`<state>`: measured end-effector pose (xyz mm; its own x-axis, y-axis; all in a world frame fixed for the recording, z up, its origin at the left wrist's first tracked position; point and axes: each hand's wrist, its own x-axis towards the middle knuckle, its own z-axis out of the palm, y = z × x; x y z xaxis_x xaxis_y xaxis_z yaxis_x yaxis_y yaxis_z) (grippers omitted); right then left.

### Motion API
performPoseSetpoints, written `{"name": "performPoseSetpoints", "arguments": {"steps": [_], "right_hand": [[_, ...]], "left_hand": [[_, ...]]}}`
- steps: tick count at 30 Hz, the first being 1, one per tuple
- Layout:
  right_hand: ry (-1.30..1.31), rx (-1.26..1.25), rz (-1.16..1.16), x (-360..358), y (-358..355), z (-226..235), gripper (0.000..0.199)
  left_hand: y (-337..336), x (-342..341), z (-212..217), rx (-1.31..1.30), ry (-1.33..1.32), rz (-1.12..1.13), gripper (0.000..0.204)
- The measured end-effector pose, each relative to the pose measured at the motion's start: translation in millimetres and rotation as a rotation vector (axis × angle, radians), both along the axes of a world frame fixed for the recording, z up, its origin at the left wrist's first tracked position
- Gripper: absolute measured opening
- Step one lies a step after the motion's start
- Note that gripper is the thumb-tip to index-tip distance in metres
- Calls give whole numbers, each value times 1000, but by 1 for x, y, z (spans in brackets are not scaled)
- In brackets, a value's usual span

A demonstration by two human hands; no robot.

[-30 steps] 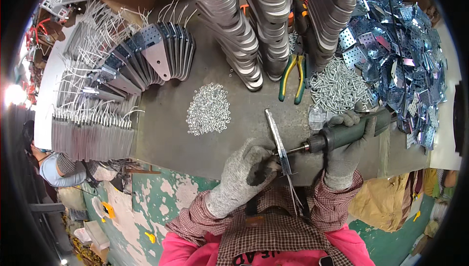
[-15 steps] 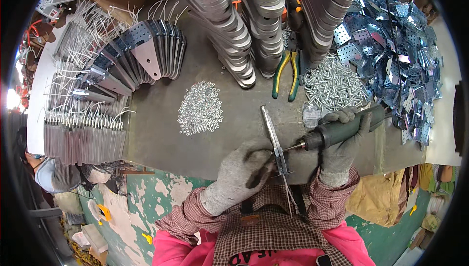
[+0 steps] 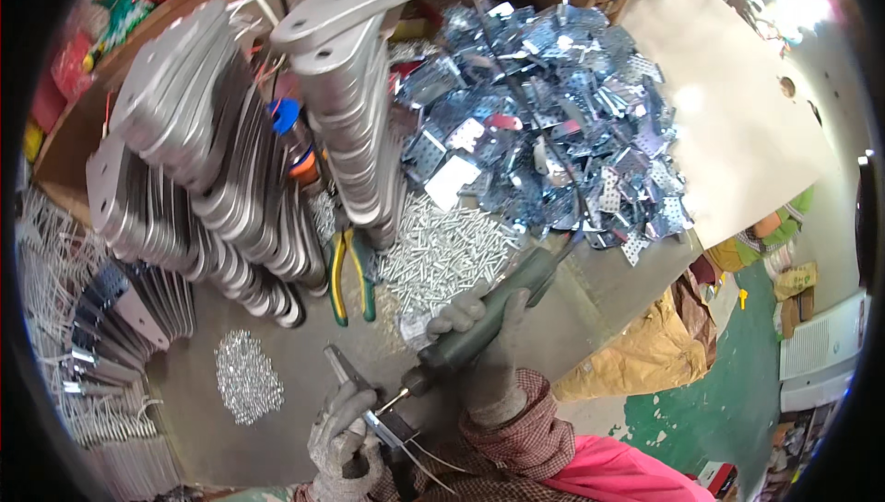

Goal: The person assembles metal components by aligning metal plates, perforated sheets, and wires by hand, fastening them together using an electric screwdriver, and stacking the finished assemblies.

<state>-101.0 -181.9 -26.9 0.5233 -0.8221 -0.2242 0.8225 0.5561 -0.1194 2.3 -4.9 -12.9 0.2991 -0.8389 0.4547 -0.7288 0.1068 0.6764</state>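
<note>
My left hand (image 3: 339, 437), in a grey glove, is closed around a flat metal plate (image 3: 337, 361) seen nearly edge-on. A small bracket (image 3: 395, 428) sits at its near end, and white wires (image 3: 433, 465) trail from there. My gloved right hand (image 3: 496, 368) is wrapped around a dark green power screwdriver (image 3: 489, 313), which points down to the left. The screwdriver's bit (image 3: 395, 401) reaches the bracket; whether it sits in a screw is too small to tell. Just beyond my right hand lies a heap of silver screws (image 3: 447, 253).
Pliers with yellow-green handles (image 3: 350, 281) lie beside the screws. Tall stacks of grey metal plates (image 3: 346, 106) stand behind them. A pile of small nuts (image 3: 249, 377) is at left, near wired plates (image 3: 138, 318). Shiny perforated brackets (image 3: 553, 124) are heaped at the far right, with a cord (image 3: 525, 87) across them.
The view has swung to the right, so the bench now appears turned and shifted left. Both hands still hold the plate and the screwdriver, and the left fingers look more spread along the plate.
</note>
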Motion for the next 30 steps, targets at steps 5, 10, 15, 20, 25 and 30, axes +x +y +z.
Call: {"name": "performPoseSetpoints", "arguments": {"steps": [5, 10, 15, 20, 25, 30], "right_hand": [[22, -118, 13, -3, -11, 8, 35], [645, -570, 350, -105, -61, 69, 67], [1756, -2025, 249, -168, -125, 77, 66], [1727, -2067, -349, -254, -178, 34, 44], [1798, -1532, -211, -242, -215, 5, 44], [1843, -1677, 110, -225, -273, -20, 38]], "left_hand": [[-4, 0, -13, -24, 8, 58, 26], [44, 26, -11, 118, -462, -65, 49], [27, 18, 64, 632, -407, -189, 51], [13, 28, 56, 556, -338, -191, 48], [39, 83, 76, 107, -50, 777, 50], [24, 159, 82, 254, -326, 1336, 62]]}}
